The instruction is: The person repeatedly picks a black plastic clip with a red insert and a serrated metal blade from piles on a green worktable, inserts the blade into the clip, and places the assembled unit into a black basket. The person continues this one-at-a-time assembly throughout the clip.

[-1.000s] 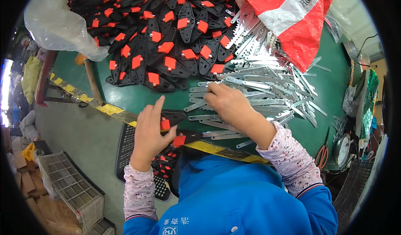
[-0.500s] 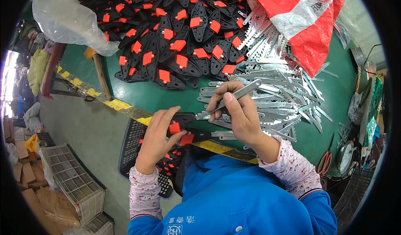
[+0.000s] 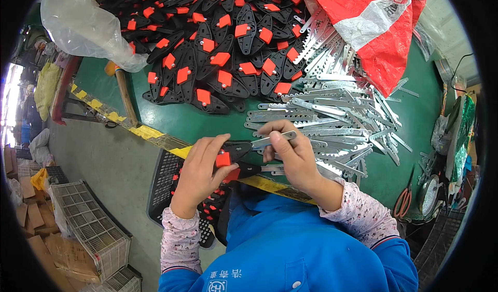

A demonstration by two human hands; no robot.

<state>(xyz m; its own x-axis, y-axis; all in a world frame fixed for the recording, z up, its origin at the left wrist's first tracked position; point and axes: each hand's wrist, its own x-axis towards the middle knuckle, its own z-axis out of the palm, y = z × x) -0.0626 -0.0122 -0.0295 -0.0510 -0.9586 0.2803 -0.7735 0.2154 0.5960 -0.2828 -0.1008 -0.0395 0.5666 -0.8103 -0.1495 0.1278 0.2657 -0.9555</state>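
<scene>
Two hands are in the head view, both occupied. The left hand grasps a black tapered bracket between fingers and thumb, its red block beside the thumb. The right hand pinches one silver metal strip between thumb and fingers. The bracket lies to the left of the right fingertips, over the near edge of the green table; its long axis runs roughly left to right. The strip points along nearly the same line, its outer end tilted slightly away from the wearer, its left end at the bracket's right tip. Whether it is seated or merely overlapping cannot be determined. The left hand is nearer the red block; the right is nearer the pile of toothed strips. Markings: the red-and-white sack bears dark lettering, partly creased; the blue garment carries pale characters above an emblem, upside-down to the camera. No writing is discernible on bracket or strip.
</scene>
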